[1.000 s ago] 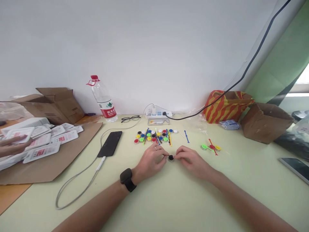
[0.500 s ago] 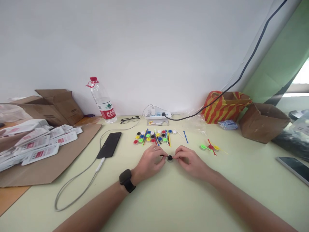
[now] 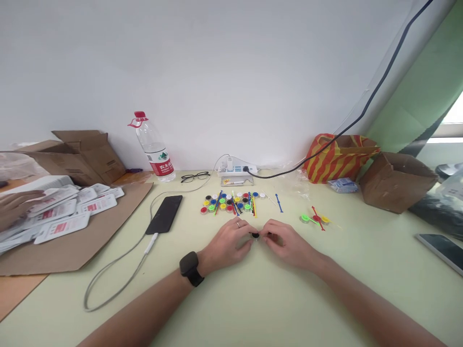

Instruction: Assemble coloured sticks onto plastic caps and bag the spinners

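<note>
Both hands (image 3: 226, 246) (image 3: 290, 245) close together — fingers (image 3: 246, 228) curled inward, forearms (image 3: 161, 293) (image 3: 365, 295) angled apart.

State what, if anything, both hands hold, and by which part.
The left hand and right hand are at opposite sides of a small black-topped disc, near its top; whether either grips it cannot be told.

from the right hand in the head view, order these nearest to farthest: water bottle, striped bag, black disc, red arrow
Nearest to the right hand first:
1. Black disc: at its fingertips, between both hands
2. Red arrow: right, slightly farther back
3. Striped bag: back right, near the wall
4. Water bottle: far left, near the wall
</note>
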Demonstrator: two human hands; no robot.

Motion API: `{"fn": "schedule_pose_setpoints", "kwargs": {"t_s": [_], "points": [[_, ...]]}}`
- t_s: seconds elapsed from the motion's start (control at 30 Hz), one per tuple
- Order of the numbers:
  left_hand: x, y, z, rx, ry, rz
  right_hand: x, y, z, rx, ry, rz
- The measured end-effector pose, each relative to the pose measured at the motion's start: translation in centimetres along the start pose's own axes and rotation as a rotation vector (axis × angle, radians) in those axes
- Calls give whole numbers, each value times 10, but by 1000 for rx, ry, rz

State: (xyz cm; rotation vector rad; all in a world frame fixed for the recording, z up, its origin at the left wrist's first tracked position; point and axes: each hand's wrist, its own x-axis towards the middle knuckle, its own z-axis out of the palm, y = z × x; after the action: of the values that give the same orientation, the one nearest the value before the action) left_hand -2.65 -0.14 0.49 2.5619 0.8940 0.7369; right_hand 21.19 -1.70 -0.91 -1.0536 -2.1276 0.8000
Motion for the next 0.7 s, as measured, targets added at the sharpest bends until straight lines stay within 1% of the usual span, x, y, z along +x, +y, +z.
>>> {"fn": "schedule_pose_setpoints", "kwargs": {"t_s": [0.13, 0.3, 0.4, 0.5, 0.63, 0.7], "points": [[0, 0, 1, 6, -16, -14, 2, 4, 0, 12, 18, 7], [-3, 0, 3, 36, -2, -76, 5, 7, 1, 42, 46, 12], [-4, 0, 2, 26, -13, -65, 6, 9, -1, 46, 72, 26], [-4, -1, -1, -54, 17, -64, 6, 14, -7, 41, 135, 87], [-4, -1, -4, -126, 94, -108, 4, 16, -13, 34, 243, 218], [-4, 0, -4, -131, 95, -110, 3, 14, -13, 42, 246, 236]]}}
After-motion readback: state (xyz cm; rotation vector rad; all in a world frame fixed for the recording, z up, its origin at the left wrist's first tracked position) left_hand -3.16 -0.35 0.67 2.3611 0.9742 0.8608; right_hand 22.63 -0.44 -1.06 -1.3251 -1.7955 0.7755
